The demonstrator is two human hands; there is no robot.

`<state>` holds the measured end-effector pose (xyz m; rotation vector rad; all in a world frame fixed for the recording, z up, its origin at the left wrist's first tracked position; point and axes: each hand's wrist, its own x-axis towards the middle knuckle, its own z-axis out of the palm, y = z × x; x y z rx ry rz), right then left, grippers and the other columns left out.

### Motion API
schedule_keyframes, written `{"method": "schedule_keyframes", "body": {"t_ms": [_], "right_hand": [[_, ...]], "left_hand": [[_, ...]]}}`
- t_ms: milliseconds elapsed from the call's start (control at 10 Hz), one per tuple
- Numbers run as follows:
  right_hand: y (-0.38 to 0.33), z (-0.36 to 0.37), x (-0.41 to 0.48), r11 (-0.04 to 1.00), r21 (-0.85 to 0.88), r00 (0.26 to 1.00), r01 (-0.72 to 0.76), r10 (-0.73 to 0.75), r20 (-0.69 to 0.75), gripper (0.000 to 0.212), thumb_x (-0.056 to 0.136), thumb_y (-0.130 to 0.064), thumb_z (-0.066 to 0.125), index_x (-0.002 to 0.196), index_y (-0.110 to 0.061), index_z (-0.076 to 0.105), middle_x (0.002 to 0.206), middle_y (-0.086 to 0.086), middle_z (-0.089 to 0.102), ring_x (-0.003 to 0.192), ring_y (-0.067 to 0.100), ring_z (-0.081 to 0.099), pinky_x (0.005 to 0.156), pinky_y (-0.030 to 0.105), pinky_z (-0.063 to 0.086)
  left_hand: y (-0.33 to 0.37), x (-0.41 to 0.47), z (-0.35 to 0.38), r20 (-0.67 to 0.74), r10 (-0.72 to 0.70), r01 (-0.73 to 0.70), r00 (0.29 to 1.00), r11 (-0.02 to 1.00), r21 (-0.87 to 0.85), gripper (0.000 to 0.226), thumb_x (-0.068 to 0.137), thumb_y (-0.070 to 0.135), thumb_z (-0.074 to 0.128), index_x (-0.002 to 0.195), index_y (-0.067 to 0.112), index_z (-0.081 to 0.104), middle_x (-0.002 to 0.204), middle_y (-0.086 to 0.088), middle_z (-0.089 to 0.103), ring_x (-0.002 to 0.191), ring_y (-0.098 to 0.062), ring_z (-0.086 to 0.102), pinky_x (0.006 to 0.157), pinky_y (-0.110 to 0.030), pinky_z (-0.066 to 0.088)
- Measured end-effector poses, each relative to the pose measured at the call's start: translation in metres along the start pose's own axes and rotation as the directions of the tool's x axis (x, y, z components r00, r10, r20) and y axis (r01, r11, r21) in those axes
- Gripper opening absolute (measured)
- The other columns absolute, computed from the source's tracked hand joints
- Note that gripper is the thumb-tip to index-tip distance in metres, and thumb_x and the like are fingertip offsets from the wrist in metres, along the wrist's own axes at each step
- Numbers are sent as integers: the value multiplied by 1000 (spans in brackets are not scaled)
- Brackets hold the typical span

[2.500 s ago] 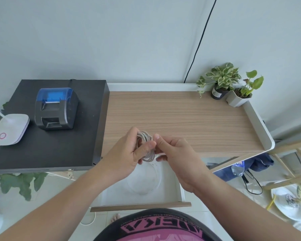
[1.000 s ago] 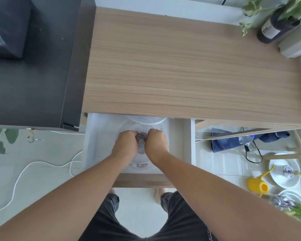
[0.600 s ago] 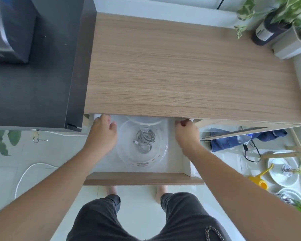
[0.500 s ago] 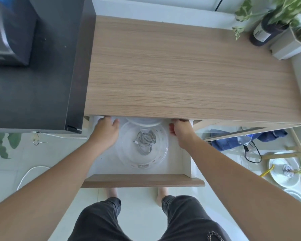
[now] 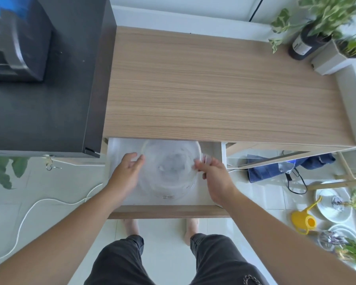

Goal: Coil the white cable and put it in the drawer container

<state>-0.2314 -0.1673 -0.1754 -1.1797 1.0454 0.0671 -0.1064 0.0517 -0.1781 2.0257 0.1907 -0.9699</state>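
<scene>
The drawer (image 5: 169,211) under the wooden desk top stands pulled out. Inside it sits a clear round container (image 5: 173,195). The coiled white cable (image 5: 171,164) lies in the container and shows only as a grey blur through the plastic. My left hand (image 5: 127,171) is at the container's left rim and my right hand (image 5: 216,177) at its right rim. Between the fingertips of both hands there is a clear round lid (image 5: 169,147), held over the container. The picture is motion-blurred here.
A grey and blue printer (image 5: 14,44) stands on the black cabinet (image 5: 49,112) at the left. Potted plants (image 5: 308,38) occupy the desk's far right corner. On the floor lie a white cord (image 5: 49,202), a blue cloth (image 5: 275,167) and a yellow watering can (image 5: 304,221).
The coiled cable went down from above the desk into the container and was let go. Both hands moved out to the drawer's back corners, then came in to the container's rim with the lid.
</scene>
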Motion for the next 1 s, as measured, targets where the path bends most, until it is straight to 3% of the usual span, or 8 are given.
{"method": "schedule_keyframes", "body": {"t_ms": [100, 200, 400, 500, 600, 700, 800, 1000], "right_hand": [[23, 2, -17, 958, -287, 992, -15, -23, -128, 31, 90, -19, 70, 65, -29, 55, 81, 0, 51, 63, 12, 49, 62, 28, 38], [33, 9, -21, 904, -425, 984, -50, -29, -177, 15, 88, -29, 68, 101, -25, 61, 101, -1, 60, 84, 21, 66, 74, 37, 56], [16, 10, -2, 966, -254, 970, -41, -23, -244, 23, 87, -32, 59, 73, -14, 57, 67, 0, 64, 78, 35, 74, 80, 53, 62], [11, 7, 5, 968, -241, 969, -65, 3, -247, 19, 80, -26, 61, 67, -18, 50, 72, 3, 61, 72, 28, 68, 77, 42, 63], [7, 3, 4, 935, -350, 967, -58, -34, -251, 10, 81, -20, 61, 76, -18, 53, 80, 1, 60, 71, 23, 58, 60, 30, 50], [11, 0, 8, 927, -373, 970, -26, -67, -234, 5, 84, -17, 60, 84, -12, 57, 78, -1, 61, 67, 22, 61, 71, 42, 64], [13, -2, 4, 921, -387, 978, -33, -51, -204, 8, 88, -18, 57, 90, -11, 57, 79, 1, 62, 63, 19, 64, 78, 55, 62], [-3, -7, -20, 869, -495, 968, -6, -120, -221, 22, 91, -21, 64, 112, -15, 60, 112, 5, 67, 89, 21, 64, 75, 34, 52]], "left_hand": [[-13, -19, 6, -30, -32, 32, 999, 999, -4, 50, 94, 56, 56, 137, 30, 51, 127, -4, 60, 113, -24, 59, 103, -49, 50], [-14, -23, 11, -89, -46, 45, 995, 999, -12, 46, 92, 52, 62, 130, 28, 54, 122, -4, 61, 108, -28, 63, 98, -51, 53], [-1, -9, 15, -178, 38, -31, 983, 999, 39, 25, 93, 36, 65, 105, 15, 58, 104, -5, 68, 88, -32, 67, 83, -49, 56], [2, -1, 17, -199, 2, 7, 980, 999, 41, 25, 93, 31, 64, 105, 9, 60, 97, -9, 68, 76, -25, 63, 63, -36, 50], [-1, 3, 20, -178, -13, 20, 984, 999, 38, 25, 92, 26, 64, 110, 9, 59, 102, -9, 68, 82, -27, 64, 66, -36, 51], [-7, 7, 21, -184, 35, -27, 982, 999, 48, 23, 94, 26, 64, 114, 17, 58, 104, -8, 70, 87, -33, 69, 76, -42, 55], [-8, 4, 17, -154, 82, -63, 985, 990, 125, 22, 96, 32, 63, 114, 20, 60, 98, -10, 72, 82, -33, 70, 64, -34, 49], [-3, -15, 9, -99, 97, -69, 990, 963, 260, 52, 102, 41, 50, 146, 14, 45, 131, -12, 62, 109, -27, 62, 87, -37, 46]]}}
